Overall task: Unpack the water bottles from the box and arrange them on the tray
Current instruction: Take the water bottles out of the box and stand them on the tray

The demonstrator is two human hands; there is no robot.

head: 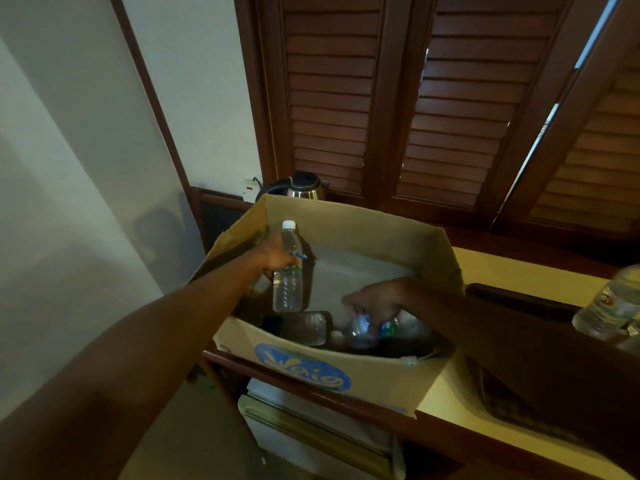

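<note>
An open cardboard box [367,374] with a blue logo stands on the counter. My left hand [275,258] grips a clear water bottle [288,285] with a white cap, held upright above the box's left side. Inside the box, low at the right, my right hand [379,301] closes around a lying bottle [360,329]. Another bottle [304,327] lies on the box floor to its left. The dark tray [519,301] sits on the counter to the right of the box, partly hidden by my right arm. At the right edge of the view stands a bottle [609,306].
A steel kettle [304,188] stands behind the box beside a wall socket [250,188]. Wooden louvred shutters [433,98] close off the back. A small white fridge [311,431] sits under the cream counter [450,393].
</note>
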